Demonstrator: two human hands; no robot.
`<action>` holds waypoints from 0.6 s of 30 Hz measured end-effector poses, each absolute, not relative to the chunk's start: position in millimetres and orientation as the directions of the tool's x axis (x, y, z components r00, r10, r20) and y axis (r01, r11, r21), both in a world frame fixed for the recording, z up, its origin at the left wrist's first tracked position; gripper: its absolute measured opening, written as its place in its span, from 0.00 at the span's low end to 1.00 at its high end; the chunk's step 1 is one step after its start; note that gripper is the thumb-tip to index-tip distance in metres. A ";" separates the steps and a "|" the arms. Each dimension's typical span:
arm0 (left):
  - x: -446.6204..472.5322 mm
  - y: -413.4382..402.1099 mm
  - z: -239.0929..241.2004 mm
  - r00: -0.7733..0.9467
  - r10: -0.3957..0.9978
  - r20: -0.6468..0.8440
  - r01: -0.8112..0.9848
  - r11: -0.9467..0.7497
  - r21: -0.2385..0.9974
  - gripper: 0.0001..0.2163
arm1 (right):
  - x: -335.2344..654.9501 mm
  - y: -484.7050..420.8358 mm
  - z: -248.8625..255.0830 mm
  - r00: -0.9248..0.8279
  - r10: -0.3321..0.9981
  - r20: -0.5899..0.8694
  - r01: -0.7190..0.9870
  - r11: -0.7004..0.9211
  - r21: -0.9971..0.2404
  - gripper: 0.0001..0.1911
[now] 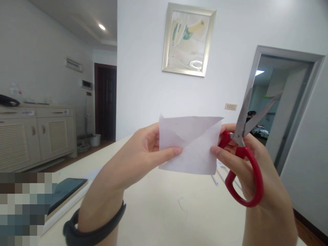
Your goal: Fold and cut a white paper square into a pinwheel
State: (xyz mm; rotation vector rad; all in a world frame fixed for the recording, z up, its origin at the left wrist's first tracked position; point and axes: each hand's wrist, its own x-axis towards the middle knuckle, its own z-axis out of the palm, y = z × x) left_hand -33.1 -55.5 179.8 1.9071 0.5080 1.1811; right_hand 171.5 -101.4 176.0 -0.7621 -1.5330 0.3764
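A folded sheet of white paper (pixel 191 150), roughly square, is held up above the table with a diagonal flap and creases facing me. My left hand (pixel 140 150) pinches its left side, thumb in front and fingers behind. At the right edge, the thumb of my right hand (pixel 266 167) presses on the paper. Red-handled scissors (pixel 240 131) hang in my right hand as well, with their blades spread and pointing up. Part of the right fingers is hidden behind the scissors and paper. A dark band (pixel 94 235) circles my left wrist.
The pale table (pixel 151 208) bears thin paper scraps (pixel 181 204). White paper tubes (pixel 214 180) lie beyond my right hand. A phone (pixel 68 191) rests at the left beside a long white roll (pixel 64 210). Farther back are a cabinet (pixel 38 136) and a doorway with a person inside.
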 end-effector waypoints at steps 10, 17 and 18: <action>-34.4 -56.2 179.5 0.488 0.686 0.539 -0.033 -0.602 0.797 0.17 | 174.6 -102.5 172.8 -0.005 0.697 0.717 0.215 0.701 -0.680 0.10; -31.0 -66.0 184.5 0.507 0.667 0.546 0.113 -0.680 0.725 0.05 | 173.2 -105.8 175.8 0.031 0.656 0.755 0.331 0.706 -0.627 0.07; -30.4 -67.8 185.3 0.510 0.661 0.550 0.113 -0.686 0.719 0.04 | 173.1 -106.2 175.7 0.029 0.641 0.767 0.345 0.714 -0.610 0.07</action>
